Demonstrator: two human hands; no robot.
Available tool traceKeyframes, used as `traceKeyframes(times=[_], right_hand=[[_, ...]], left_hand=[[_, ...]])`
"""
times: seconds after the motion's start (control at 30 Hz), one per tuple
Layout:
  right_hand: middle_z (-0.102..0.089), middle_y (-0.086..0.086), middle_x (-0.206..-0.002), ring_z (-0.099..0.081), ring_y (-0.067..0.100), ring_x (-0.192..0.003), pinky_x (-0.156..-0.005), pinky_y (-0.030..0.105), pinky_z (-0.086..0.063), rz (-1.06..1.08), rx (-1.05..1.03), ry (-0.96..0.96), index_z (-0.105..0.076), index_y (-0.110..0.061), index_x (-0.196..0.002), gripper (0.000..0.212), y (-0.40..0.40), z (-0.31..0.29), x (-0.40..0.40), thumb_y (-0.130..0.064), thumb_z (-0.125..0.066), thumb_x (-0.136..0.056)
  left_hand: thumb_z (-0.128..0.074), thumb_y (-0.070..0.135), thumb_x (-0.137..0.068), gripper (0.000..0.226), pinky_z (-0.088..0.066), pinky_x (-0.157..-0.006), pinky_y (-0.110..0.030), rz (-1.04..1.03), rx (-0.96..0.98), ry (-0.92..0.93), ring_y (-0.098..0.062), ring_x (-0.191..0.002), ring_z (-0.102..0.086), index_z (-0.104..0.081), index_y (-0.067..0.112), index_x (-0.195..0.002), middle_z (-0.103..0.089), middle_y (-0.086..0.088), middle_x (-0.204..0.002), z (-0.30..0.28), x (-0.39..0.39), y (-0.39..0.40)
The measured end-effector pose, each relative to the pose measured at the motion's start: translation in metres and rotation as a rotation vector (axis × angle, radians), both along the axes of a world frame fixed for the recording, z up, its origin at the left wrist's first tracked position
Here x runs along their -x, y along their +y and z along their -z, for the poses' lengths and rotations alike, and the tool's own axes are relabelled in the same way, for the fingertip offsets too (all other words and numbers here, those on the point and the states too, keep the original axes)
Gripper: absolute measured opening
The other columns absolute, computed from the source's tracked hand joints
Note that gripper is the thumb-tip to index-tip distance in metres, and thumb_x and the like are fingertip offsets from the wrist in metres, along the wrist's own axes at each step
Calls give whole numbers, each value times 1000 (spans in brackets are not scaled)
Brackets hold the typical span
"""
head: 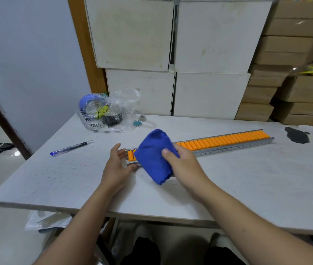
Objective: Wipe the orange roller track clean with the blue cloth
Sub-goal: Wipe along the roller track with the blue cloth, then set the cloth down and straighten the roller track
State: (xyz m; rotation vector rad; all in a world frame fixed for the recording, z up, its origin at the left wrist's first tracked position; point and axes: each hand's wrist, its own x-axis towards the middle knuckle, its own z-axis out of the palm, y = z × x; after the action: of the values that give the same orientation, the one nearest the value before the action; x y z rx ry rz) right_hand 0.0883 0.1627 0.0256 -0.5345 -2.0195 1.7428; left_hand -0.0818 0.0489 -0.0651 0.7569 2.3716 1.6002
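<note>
The orange roller track (pixel 222 140) lies flat on the white bench (pixel 56 178), running from near the middle of the bench out toward the far right, its orange rollers set side by side in a grey perforated metal rail. Its near end is covered by the blue cloth (pixel 154 153), which is bunched into a thick folded pad and sits across the rollers, with its lower edge hanging toward the person. The right hand (pixel 182 165) grips the cloth from the right side, thumb pressed onto the top of the fabric and the other fingers curled under it, out of sight. The left hand (pixel 118 165) rests at the very end of the track, its fingers relaxed and slightly spread, fingertips touching the rail's end and near edge; it holds nothing. Farther back on the bench, left of the track, a clear plastic bag (pixel 109 111) with printed lettering holds a blue rounded thing and some dark and yellow items. Just right of the bag lies a small teal binder clip (pixel 137 123). A blue-capped pen (pixel 71 148) lies well to the left of the hands. A dark smudge-like patch (pixel 297 135) marks the bench beyond the track's far end. Behind the bench stand stacked white boxes (pixel 171 54) and, to the right, brown cardboard cartons (pixel 285 54).
</note>
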Motion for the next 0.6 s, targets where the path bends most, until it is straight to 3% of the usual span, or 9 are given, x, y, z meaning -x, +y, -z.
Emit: traceKeyframes(times=[0.07,0.13,0.23,0.3,0.33,0.37,0.43,0.5,0.6], right_hand=[[-70,5,-96,-66,20,-89,-79,43,-53,65,230,-8,-63,-18,-95,18,14,-1,-14,-23,-46,-97],[-69,2,-101,-65,21,-92,-81,43,-52,209,280,-7,-61,-20,-95,16,31,1,-26,-25,-46,-97],[-57,5,-80,-50,19,-67,-59,31,-39,400,-45,-57,-57,-17,-88,18,49,13,-40,-19,-42,-97],[-56,0,-77,-46,14,-61,-54,25,-35,369,-359,-90,-57,-23,-104,21,59,24,-49,-14,-39,-97],[-60,-5,-90,-51,11,-70,-59,22,-40,312,-513,-148,-53,-25,-118,30,64,30,-53,-11,-39,-96],[-59,-9,-110,-54,8,-89,-75,20,-45,242,-656,-235,-48,-25,-131,40,68,38,-57,-9,-40,-95],[-41,-10,-143,-40,9,-127,-104,20,-27,113,-828,-419,-40,-22,-141,49,76,55,-65,-10,-43,-93],[-27,-8,-154,-24,9,-140,-111,23,-18,32,-857,-545,-38,-26,-142,50,76,65,-71,-21,-44,-93],[-26,-12,-154,-22,8,-141,-111,30,-24,-18,-818,-588,-35,-31,-141,54,74,64,-77,-46,-45,-90]], left_hand=[[-75,12,-74,88,-36,-105,-35,-1,7,16,-15,-125,-45,-22,21,-143,-47,-2,-137,-1,-1,0],[-75,13,-75,86,-35,-106,-37,10,11,24,-15,-127,-44,-23,22,-143,-45,-3,-140,-2,-1,-1],[-74,14,-76,84,-35,-106,-37,20,11,29,-15,-127,-43,-24,22,-143,-44,-3,-141,-2,-2,-2],[-74,14,-75,84,-35,-106,-37,18,14,32,-16,-128,-43,-25,21,-143,-45,-3,-141,-3,-2,-2],[-74,14,-75,83,-34,-106,-36,18,16,33,-16,-128,-43,-25,20,-142,-45,-4,-141,-3,-2,-2],[-74,14,-75,83,-34,-106,-35,20,17,34,-16,-128,-43,-26,20,-143,-45,-4,-141,-3,-2,-2],[-74,14,-75,83,-34,-105,-35,22,15,31,-17,-128,-43,-26,19,-143,-45,-4,-141,-3,-2,-2],[-74,13,-75,83,-34,-105,-35,19,21,34,-17,-128,-43,-27,19,-143,-45,-4,-141,-3,-2,-2],[-75,14,-74,83,-35,-105,-35,12,25,36,-17,-126,-44,-27,19,-142,-46,-4,-140,-3,-1,-1]])
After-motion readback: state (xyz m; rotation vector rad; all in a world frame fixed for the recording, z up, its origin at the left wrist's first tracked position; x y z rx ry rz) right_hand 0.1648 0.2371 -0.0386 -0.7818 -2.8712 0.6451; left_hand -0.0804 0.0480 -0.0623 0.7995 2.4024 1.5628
